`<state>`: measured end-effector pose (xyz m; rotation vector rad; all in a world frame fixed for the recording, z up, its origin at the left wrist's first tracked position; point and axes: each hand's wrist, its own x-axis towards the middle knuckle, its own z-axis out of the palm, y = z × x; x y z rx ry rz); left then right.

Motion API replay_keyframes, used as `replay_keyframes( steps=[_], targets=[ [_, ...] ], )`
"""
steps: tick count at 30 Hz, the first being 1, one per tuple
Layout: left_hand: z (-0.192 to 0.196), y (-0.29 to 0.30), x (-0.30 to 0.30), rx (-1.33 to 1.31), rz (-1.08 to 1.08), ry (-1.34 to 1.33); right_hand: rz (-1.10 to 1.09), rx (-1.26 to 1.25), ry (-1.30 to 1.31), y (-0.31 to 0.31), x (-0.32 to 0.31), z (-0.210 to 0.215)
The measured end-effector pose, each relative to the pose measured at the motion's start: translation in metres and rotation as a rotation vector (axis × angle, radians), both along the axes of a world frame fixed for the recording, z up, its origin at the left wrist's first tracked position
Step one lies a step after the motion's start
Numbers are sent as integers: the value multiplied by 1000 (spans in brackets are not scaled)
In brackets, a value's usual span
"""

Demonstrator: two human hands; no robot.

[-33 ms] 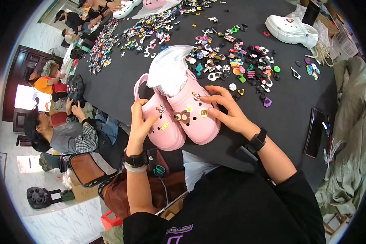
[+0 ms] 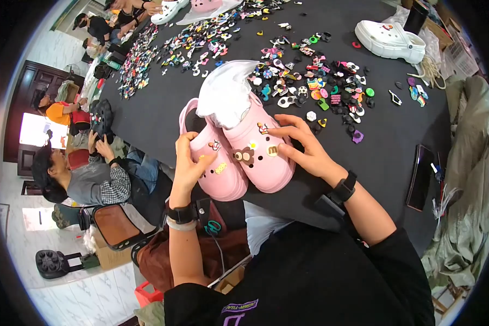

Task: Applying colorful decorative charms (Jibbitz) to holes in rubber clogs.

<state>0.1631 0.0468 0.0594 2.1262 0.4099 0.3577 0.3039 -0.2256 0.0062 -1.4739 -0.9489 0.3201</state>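
Two pink clogs stand side by side before me, toes toward me, decorated with shoe charms. My left hand (image 2: 188, 163) grips the left pink clog (image 2: 225, 182) at its outer side, thumb over the upper near a small figure charm (image 2: 215, 145). Against the right pink clog (image 2: 269, 176) lies my right hand (image 2: 308, 149), its index fingertip by another figure charm (image 2: 263, 129) and its thumb by a gold letter charm (image 2: 273, 151). A brown bear charm (image 2: 244, 156) and a white flower charm (image 2: 253, 145) sit on that clog. White plastic wrapping (image 2: 226, 92) bulges from its heel opening.
Loose shoe charms (image 2: 331, 89) lie scattered across the black-covered table (image 2: 386, 163) beyond the clogs. A white clog (image 2: 391, 41) stands at the far right. A dark phone (image 2: 419, 176) lies near the right edge. To the left, a seated person (image 2: 100, 182) handles a black clog (image 2: 100, 117).
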Motion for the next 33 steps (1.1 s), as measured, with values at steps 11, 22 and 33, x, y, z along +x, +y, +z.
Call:
replay_keyframes(
  steps=[11, 22, 33],
  targets=[
    [-5, 3, 6, 486, -46, -82, -11, 42, 12, 2, 1, 2],
    [20, -47, -53, 562, 28, -200, -11, 24, 158, -3, 0, -3],
    [19, -117, -4, 736, 198, -216, -12, -2, 167, 2, -1, -8]
  ],
)
